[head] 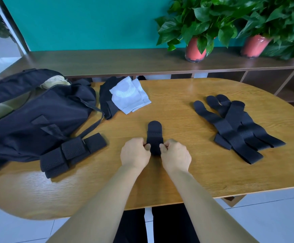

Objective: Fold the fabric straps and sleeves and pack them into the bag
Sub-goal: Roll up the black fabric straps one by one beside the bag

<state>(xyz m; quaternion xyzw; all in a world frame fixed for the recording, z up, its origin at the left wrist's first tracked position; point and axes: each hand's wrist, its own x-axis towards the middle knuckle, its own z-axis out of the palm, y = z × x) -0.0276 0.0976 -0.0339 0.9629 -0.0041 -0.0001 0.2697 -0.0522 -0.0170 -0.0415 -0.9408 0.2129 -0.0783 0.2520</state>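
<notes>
A black fabric strap [154, 133] lies at the table's middle, its rounded end pointing away from me and its near part doubled over. My left hand [135, 153] pinches its left edge and my right hand [176, 155] pinches its right edge. A pile of unfolded black straps [235, 127] is spread at the right. Three folded black straps [72, 151] lie in a row by the black bag [35, 116], which sits open at the left. White sleeves [130, 96] rest on a black sleeve [105, 99] at the back.
The oval wooden table [177, 172] has its near edge close to my body. Behind it runs a low wooden shelf [107, 62] with two potted plants [197, 28] in red pots at the right. The bag's strap [91, 127] trails across the table.
</notes>
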